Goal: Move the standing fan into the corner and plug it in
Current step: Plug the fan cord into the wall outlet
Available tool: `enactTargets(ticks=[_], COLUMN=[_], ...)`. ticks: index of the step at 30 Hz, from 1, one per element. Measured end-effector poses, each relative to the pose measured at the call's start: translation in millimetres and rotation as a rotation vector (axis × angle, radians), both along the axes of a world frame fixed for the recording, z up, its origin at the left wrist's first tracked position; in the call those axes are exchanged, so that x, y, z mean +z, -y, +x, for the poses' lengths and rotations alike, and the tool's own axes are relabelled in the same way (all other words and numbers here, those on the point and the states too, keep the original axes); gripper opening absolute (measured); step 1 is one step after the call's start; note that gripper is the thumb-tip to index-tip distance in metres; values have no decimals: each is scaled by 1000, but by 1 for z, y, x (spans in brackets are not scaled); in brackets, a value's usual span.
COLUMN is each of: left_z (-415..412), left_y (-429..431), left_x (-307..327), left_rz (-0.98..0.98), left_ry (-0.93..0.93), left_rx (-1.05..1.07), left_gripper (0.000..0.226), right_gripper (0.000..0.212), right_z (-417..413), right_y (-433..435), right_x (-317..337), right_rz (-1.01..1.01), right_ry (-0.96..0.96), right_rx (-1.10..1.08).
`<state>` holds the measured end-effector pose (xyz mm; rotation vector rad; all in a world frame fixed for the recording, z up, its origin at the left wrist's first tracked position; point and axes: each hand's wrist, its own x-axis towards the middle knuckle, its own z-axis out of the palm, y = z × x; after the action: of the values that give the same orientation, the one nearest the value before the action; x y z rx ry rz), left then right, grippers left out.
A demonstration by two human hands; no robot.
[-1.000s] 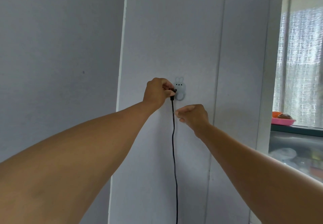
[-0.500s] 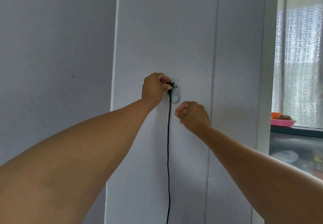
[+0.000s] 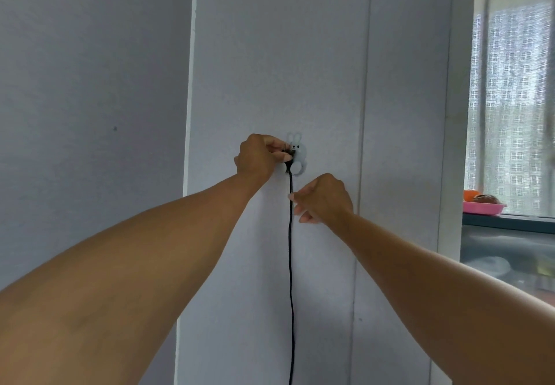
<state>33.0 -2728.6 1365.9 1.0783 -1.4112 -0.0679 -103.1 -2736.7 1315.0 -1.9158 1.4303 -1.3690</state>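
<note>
A pale rabbit-shaped socket cover [image 3: 297, 152] is fixed on the grey wall panel at chest height. My left hand [image 3: 258, 156] pinches a small black plug [image 3: 287, 156] right against the rabbit's left side. A black cord [image 3: 290, 264] hangs straight down from the plug and leaves the frame at the bottom. My right hand [image 3: 322, 198] is curled just below the socket, its fingertips at the cord; whether it grips the cord is unclear. The standing fan is out of view.
A wall corner edge [image 3: 189, 144] runs vertically left of my hands. At the right, a window with a lace curtain [image 3: 510, 99] stands above a dark ledge holding a pink tray [image 3: 483, 207] of food.
My left hand stays on the plug at the rabbit socket. My right hand has stayed just below it near the cord. The rabbit shape shows more fully than half a second ago.
</note>
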Motion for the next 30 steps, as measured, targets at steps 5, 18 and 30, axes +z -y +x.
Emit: enactTargets(ticks=[5, 18, 30], left_z=[0, 0, 0], left_y=[0, -2, -9], left_x=[-2, -22, -26], left_rz=[24, -47, -12], left_ry=[-6, -29, -2], left_rx=[-15, 61, 53], left_gripper=[26, 11, 10], right_gripper=[19, 19, 21], right_z=[11, 22, 18], right_y=[8, 12, 5], right_x=[-7, -17, -16], right_rz=[36, 95, 66], right_ry=[-38, -67, -142], right_rx=[-41, -37, -84])
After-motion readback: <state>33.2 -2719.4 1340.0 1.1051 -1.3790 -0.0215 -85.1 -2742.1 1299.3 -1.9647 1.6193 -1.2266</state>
